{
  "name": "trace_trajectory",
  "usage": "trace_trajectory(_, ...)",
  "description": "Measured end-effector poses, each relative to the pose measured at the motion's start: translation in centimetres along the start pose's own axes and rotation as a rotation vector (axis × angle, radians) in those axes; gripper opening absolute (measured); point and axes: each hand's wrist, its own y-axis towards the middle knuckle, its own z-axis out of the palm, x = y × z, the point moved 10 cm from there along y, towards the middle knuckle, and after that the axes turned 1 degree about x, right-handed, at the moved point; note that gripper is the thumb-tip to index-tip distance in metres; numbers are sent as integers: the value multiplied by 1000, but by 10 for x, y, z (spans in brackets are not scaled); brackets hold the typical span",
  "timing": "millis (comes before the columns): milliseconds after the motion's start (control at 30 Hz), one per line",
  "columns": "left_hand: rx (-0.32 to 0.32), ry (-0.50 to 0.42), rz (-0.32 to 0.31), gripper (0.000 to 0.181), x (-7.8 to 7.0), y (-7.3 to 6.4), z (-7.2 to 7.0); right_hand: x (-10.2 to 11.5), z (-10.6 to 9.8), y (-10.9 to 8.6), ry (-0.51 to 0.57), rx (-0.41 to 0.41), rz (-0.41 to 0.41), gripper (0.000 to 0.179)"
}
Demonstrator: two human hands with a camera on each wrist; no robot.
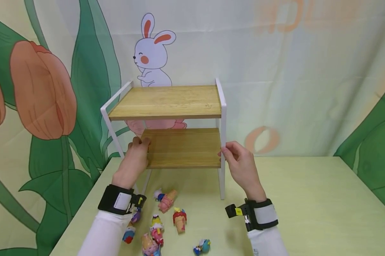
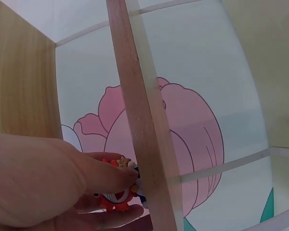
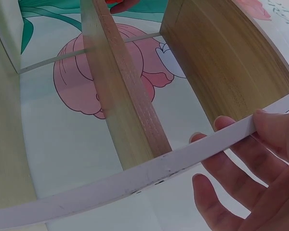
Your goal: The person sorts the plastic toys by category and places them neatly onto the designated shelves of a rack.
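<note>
The left hand point(image 1: 134, 160) is stretched forward, its fingers bent at the left end of the lower board point(image 1: 186, 147) of a 2-tier rack point(image 1: 167, 101). A small red-and-white toy point(image 2: 118, 196) is pinched between its thumb and fingers, beside that board's upper face. The right hand point(image 1: 242, 163) is raised beside the rack, and the white post point(image 1: 222, 181) there is gripped between thumb and fingers. The marks on the yellow tags of the 2 wristbands point(image 1: 266, 214) are too small to be read. Green letters point(image 3: 282, 19) on the cloth wall are caught, cut off, only by the right wrist view. The pinched toy is shown clearly only from the left wrist; the loose toys point(image 1: 180, 223) on the desk point(image 1: 307, 199) are best seen from the head.
</note>
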Motion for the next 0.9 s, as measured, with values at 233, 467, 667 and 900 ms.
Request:
trace_trajectory(233,-3,5,15,34,-3,-1,1,-1,-1,-1,-9,5,-3,14)
trace_trajectory(467,-25,19,62,34,-13,-3,-10,1,-1,0,14,2,-8,16)
trace_trajectory(667,28,56,32,42,-19,-6,-16,1,3,1,28,17,-17,16)
trace_trajectory(900,31,80,114,33,-43,-6,-17,-1,-1,0,21,5,-15,15)
